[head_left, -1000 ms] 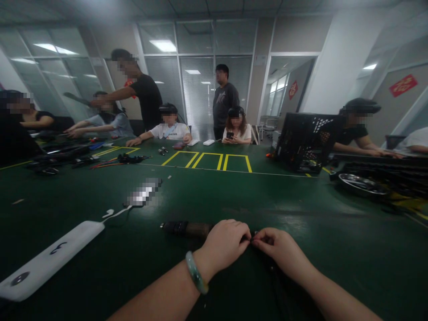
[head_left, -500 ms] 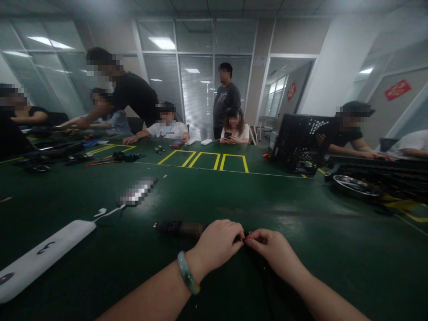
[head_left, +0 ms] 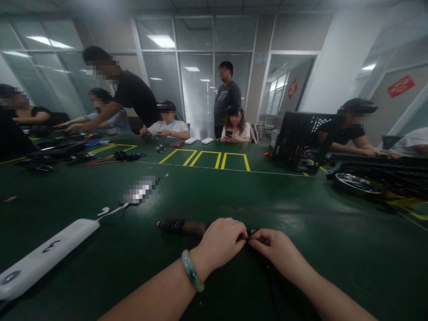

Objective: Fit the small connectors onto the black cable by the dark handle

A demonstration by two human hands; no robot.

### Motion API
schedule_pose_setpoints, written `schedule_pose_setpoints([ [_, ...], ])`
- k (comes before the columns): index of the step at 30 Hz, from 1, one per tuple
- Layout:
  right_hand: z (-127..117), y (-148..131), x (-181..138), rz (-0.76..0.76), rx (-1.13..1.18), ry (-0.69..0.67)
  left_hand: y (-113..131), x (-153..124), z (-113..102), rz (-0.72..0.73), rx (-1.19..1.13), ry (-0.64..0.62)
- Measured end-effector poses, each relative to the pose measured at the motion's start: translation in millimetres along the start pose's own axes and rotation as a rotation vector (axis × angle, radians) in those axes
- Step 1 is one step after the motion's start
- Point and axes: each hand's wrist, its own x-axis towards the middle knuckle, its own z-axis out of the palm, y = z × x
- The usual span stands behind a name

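Left hand [head_left: 219, 244] and right hand [head_left: 276, 252] meet, fingers [head_left: 241, 235] clenched on a black cable [head_left: 267, 267], a dark cylindrical handle [head_left: 182, 227] right beside them, a white bar [head_left: 50, 254] left on the green table [head_left: 334, 272]!

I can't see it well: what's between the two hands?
A small dark part sits between the left hand and the right hand, in the head view.

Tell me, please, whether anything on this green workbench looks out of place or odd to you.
A small white earbud lies loose on the green workbench, left of your left hand, its thin cable trailing toward a pixelated device, which looks stray here.
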Motion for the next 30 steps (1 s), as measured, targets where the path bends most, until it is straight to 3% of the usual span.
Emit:
schedule_pose_setpoints([
  [9, -0.2, 1.6, 0.9, 0.022, 0.032, -0.005, 2.7, -1.1, -2.8, -0.077, 0.044, -0.024],
  [22, 1.0, 0.0, 1.0, 0.016, 0.024, 0.022, 0.8, -0.2, -0.4, -0.008, -0.024, -0.018],
  [30, 1.7, 2.1, 0.2, 0.025, 0.033, 0.024, 5.8, -2.1, -6.0, -0.075, 0.005, -0.021],
])
